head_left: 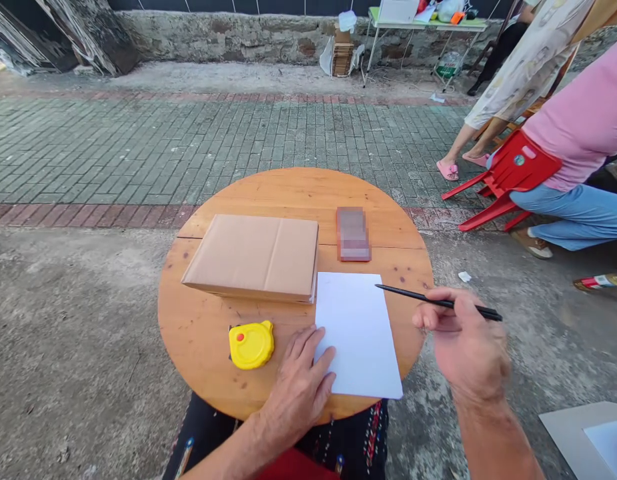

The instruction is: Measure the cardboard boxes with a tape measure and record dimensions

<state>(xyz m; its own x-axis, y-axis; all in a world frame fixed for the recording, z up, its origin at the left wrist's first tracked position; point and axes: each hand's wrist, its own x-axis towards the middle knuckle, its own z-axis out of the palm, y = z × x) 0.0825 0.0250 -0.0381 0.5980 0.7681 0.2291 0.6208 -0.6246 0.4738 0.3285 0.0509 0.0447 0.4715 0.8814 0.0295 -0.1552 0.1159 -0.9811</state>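
My left hand (305, 373) lies with its fingers stretched out over the left edge of a white sheet of paper (361, 333) on the round wooden table. In my right hand (463, 333) is a slim black pen (413, 293), gripped between thumb and fingers. Its tip points left, over the paper's upper right corner; whether it touches the sheet I cannot tell. A yellow tape measure (251, 345) with a red button rests left of my left hand. Behind it lies a closed cardboard box (258, 257), its right side beside the paper.
A blurred rectangular object with a reddish edge (353, 233) lies beyond the paper on the wooden table (198, 347). To the right, a person in pink (578, 120) sits on a red plastic chair (523, 163). Another person stands behind. A folding table (403, 21) stands by the wall.
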